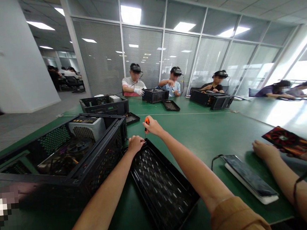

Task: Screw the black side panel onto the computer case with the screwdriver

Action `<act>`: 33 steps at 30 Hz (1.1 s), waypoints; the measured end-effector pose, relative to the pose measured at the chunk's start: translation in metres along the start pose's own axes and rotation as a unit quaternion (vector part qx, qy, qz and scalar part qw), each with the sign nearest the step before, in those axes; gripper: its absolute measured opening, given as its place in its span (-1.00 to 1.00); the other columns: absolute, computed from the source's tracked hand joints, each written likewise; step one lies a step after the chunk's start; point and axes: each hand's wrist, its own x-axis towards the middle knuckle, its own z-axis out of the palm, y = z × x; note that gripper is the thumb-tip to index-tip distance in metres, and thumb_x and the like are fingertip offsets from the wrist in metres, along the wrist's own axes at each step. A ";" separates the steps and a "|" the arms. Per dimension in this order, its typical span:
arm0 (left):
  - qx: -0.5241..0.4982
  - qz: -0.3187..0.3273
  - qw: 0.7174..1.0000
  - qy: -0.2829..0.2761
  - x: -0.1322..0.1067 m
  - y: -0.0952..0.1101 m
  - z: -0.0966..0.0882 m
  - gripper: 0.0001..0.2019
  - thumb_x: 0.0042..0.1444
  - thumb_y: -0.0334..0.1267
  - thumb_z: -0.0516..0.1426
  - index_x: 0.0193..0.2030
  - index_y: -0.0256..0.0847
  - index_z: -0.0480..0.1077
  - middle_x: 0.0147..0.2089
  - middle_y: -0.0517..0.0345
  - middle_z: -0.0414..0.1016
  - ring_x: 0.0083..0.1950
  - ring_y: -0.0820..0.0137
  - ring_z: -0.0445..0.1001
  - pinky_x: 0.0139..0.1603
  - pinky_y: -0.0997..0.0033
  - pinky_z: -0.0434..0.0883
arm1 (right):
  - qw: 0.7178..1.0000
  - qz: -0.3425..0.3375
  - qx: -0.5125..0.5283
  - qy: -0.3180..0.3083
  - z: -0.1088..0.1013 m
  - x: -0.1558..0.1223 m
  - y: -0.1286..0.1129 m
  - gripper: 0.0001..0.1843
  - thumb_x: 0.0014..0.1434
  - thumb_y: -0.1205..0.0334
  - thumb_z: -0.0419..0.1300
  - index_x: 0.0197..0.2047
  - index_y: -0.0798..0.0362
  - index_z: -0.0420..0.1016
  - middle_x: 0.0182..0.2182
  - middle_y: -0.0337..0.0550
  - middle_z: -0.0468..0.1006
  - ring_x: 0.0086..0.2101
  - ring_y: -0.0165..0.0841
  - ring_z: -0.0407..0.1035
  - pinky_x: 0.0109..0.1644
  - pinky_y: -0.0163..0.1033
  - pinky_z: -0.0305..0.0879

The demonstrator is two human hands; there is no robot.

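Note:
My right hand [153, 126] is closed around the orange handle of a screwdriver [146, 122], which stands upright with its shaft pointing down at the far end of a black computer front panel [164, 185]. At that same end my left hand [136, 144] is closed, its fingers pressed together near the screwdriver's tip. Whatever is pinched there is too small to make out. The panel lies on the green table with its hollow, patterned inside facing up. Left of it stands an opened black computer case [101, 161] with a silver power supply [89, 129] and a fan inside.
To the right, a phone [250, 174] with a cable lies on a white block. Beside it, a co-worker's hands hold a red-and-black graphics card [285, 139]. Across the table [197, 132], several people work at other cases [156, 95]; another case [105, 105] stands at the far left.

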 end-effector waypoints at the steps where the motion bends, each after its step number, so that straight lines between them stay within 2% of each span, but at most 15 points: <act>1: 0.001 0.000 1.000 0.000 0.000 0.000 0.000 -0.81 0.09 -0.16 0.08 -0.26 0.01 0.52 -0.17 0.15 0.52 -0.06 0.23 0.33 -0.13 0.30 0.18 | 1.000 -0.006 0.005 -0.003 0.000 0.000 0.000 -0.81 0.17 0.13 0.06 -0.16 -0.01 0.18 -0.55 -0.38 0.36 -0.62 -0.48 0.37 -0.54 -0.44 0.26; 4: 0.005 -0.001 1.000 0.000 0.000 0.000 0.000 -0.81 0.10 -0.16 0.07 -0.24 0.02 0.52 -0.17 0.15 0.52 -0.06 0.24 0.32 -0.12 0.31 0.18 | 1.000 -0.014 0.008 -0.006 -0.001 -0.001 0.000 -0.79 0.17 0.07 0.06 -0.20 -0.01 0.19 -0.56 -0.38 0.35 -0.63 -0.47 0.37 -0.55 -0.44 0.26; 9: 0.008 0.002 1.000 0.003 0.001 -0.001 0.001 -0.81 0.09 -0.16 0.08 -0.24 0.02 0.52 -0.17 0.16 0.53 -0.06 0.24 0.33 -0.13 0.31 0.19 | 1.000 0.018 -0.013 0.008 -0.002 -0.004 -0.004 -0.73 0.15 0.01 0.10 -0.28 0.02 0.14 -0.56 -0.33 0.39 -0.65 -0.46 0.36 -0.55 -0.41 0.25; 14: 0.009 -0.002 1.000 0.010 0.001 -0.001 0.002 -0.81 0.08 -0.16 0.08 -0.25 0.02 0.52 -0.18 0.17 0.53 -0.07 0.25 0.34 -0.13 0.32 0.20 | 0.999 0.037 -0.011 0.006 -0.001 -0.006 -0.005 -0.77 0.16 0.10 0.09 -0.26 0.02 0.10 -0.49 -0.25 0.43 -0.68 -0.45 0.35 -0.56 -0.40 0.25; 22: 0.007 -0.004 1.000 0.010 0.002 -0.001 0.003 -0.81 0.08 -0.16 0.07 -0.27 0.03 0.52 -0.19 0.18 0.53 -0.07 0.24 0.34 -0.14 0.31 0.20 | 0.999 0.045 -0.012 -0.001 -0.002 -0.006 -0.005 -0.84 0.16 0.22 0.06 -0.22 0.01 0.11 -0.46 -0.25 0.46 -0.67 -0.46 0.35 -0.57 -0.41 0.24; 25: 0.007 -0.002 1.000 0.007 0.002 -0.001 0.003 -0.81 0.07 -0.15 0.08 -0.27 0.03 0.52 -0.19 0.18 0.53 -0.08 0.24 0.34 -0.15 0.31 0.20 | 1.000 0.025 -0.013 -0.003 -0.001 -0.006 -0.003 -0.84 0.17 0.17 0.07 -0.26 0.01 0.14 -0.48 -0.28 0.46 -0.66 -0.47 0.36 -0.56 -0.42 0.24; 28: 0.009 -0.003 1.000 0.007 0.002 -0.001 0.003 -0.80 0.08 -0.14 0.07 -0.24 0.03 0.52 -0.17 0.17 0.53 -0.07 0.24 0.33 -0.14 0.31 0.20 | 1.000 0.007 -0.030 0.005 0.001 -0.005 -0.001 -0.76 0.14 0.06 0.11 -0.34 0.02 0.16 -0.55 -0.31 0.45 -0.64 -0.47 0.37 -0.53 -0.42 0.26; 33: 0.010 -0.007 1.000 0.004 0.001 0.000 0.003 -0.80 0.09 -0.14 0.07 -0.23 0.04 0.51 -0.15 0.17 0.52 -0.07 0.25 0.33 -0.13 0.31 0.19 | 0.999 0.035 -0.020 0.015 0.001 -0.007 -0.002 -0.71 0.11 0.01 0.15 -0.35 0.03 0.18 -0.60 -0.31 0.43 -0.65 -0.45 0.37 -0.55 -0.41 0.26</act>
